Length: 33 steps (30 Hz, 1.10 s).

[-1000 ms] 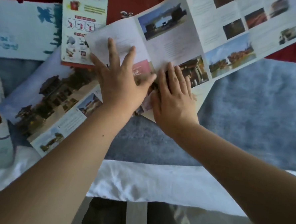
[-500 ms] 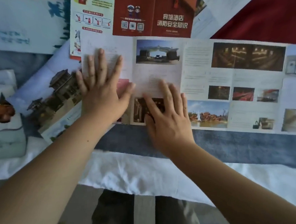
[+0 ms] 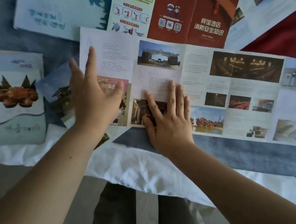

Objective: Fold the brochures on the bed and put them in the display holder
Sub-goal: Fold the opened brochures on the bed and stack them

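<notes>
Progress early: long brochure (image 3: pixel 228 82) lies fully unfolded on bed (image 3: pixel 129 165), spanning centre to 3 o'clock, no panel turned over yet. Hands: left hand (image 3: pixel 94 97) over its 9 o'clock end panel, fingers straight and spread, grasping nothing, contact unclear; right hand (image 3: pixel 168 122) flat on next panel, fingers straight, pressing. At 12 o'clock red brochure (image 3: pixel 186 17) lies open; crab brochure (image 3: pixel 16 95) at 9 o'clock looks folded. No display holder in view. Judged left: nearly all folding, all stowing.
</notes>
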### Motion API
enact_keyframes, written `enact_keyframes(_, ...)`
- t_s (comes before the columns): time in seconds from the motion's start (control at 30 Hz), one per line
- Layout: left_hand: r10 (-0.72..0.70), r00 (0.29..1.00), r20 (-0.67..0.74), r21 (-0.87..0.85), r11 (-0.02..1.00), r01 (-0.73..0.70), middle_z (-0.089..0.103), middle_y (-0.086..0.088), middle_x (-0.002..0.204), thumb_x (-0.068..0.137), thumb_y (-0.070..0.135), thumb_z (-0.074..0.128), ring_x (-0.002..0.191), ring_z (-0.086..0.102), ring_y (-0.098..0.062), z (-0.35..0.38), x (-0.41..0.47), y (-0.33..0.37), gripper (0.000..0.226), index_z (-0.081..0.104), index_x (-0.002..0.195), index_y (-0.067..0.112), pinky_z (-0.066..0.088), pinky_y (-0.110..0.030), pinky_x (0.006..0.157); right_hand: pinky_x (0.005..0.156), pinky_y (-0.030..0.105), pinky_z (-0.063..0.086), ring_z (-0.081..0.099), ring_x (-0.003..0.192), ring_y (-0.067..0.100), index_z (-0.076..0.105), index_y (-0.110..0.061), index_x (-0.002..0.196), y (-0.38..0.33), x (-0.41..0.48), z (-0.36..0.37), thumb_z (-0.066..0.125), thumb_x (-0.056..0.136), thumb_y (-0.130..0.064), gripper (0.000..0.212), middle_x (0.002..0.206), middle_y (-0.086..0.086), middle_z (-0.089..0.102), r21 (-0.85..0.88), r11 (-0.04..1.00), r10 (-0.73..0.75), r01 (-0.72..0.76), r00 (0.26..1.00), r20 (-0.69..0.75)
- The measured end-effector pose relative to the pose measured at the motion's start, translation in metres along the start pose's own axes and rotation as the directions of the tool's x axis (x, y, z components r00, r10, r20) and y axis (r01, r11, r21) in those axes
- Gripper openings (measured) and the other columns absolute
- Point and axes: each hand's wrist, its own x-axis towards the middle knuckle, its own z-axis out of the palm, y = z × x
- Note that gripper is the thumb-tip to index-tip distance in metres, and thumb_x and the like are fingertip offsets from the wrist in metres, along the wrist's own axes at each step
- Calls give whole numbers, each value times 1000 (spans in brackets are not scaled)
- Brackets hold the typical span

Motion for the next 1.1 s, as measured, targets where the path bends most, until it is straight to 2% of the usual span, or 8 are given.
enact_keyframes(0.17, -55, 988, -146, -63, 997, 47, 47, -3, 146, 88, 33, 73, 134, 44, -26, -42, 13, -25, 70, 41, 150, 38, 41, -55, 111, 126, 55, -4, -21, 154, 40, -9, -43, 161, -32, 13, -1, 21, 104, -61, 66, 167, 19, -23, 4, 999, -43, 43, 995, 84)
enact_keyframes(0.3, 199, 977, -74, 245, 953, -175, 44, -13, 142, 91, 24, 69, 125, 45, -38, -54, 1, -21, 53, 57, 143, 26, 50, -52, 97, 126, 55, -4, -20, 154, 42, 3, -37, 164, -43, 21, -8, 22, 105, -55, 64, 170, 12, -17, 37, 992, -122, 118, 986, 113)
enact_keyframes(0.43, 288, 958, -8, 321, 908, -270, 47, -10, 144, 90, 12, 66, 120, 52, -36, -49, -14, 0, 61, 50, 149, 21, 57, -49, 79, 129, 46, 10, -1, 159, 26, 21, -13, 163, -18, 20, -14, 37, 108, -31, 60, 172, 8, 4, 171, 975, -155, 142, 986, 65)
enact_keyframes(0.57, 378, 921, 88, 335, 860, -385, 42, -9, 156, 83, 7, 64, 122, 53, -37, -29, -33, 28, 81, 34, 158, 17, 53, -49, 88, 126, 47, 22, 10, 158, 22, 27, -7, 161, 12, 11, -22, 37, 109, -30, 58, 171, 8, 16, 131, 977, -171, 168, 985, 16)
enact_keyframes(0.67, 386, 906, 171, 366, 829, -422, 35, -7, 161, 86, 15, 59, 135, 43, -35, -10, -51, 51, 86, 20, 162, 21, 39, -54, 105, 127, 54, 12, -1, 158, 33, 30, -22, 160, 39, 2, -29, 43, 97, -65, 78, 171, 16, 6, -34, 999, -2, 1, 999, -44)
enact_keyframes(0.77, 388, 878, 279, 347, 812, -469, 29, -3, 164, 89, 23, 58, 148, 30, -33, 11, -62, 74, 91, 8, 164, 22, 29, -65, 114, 126, 55, 0, -6, 157, 37, 21, -34, 161, 68, -7, -39, 39, 79, -92, 102, 170, 18, 1, -55, 980, 185, -190, 980, -80)
enact_keyframes(0.97, 368, 829, 420, 277, 819, -503, 7, -1, 173, 101, 43, 45, 157, 10, -38, 60, -72, 100, 83, -5, 164, 24, 20, -67, 121, 128, 54, 7, -4, 159, 30, 16, -35, 163, 115, -41, -41, 35, 91, -82, 89, 173, 6, 1, 13, 983, 182, -182, 981, -66)
enact_keyframes(1.1, 421, 819, 389, 354, 752, -556, 6, 2, 173, 105, 52, 34, 156, 14, -37, 86, -61, 92, 71, 10, 165, 22, 24, -63, 120, 127, 55, 5, -9, 158, 32, 7, -40, 163, 143, -60, -38, 35, 93, -80, 86, 172, 6, -7, 64, 959, 283, -277, 954, -97)
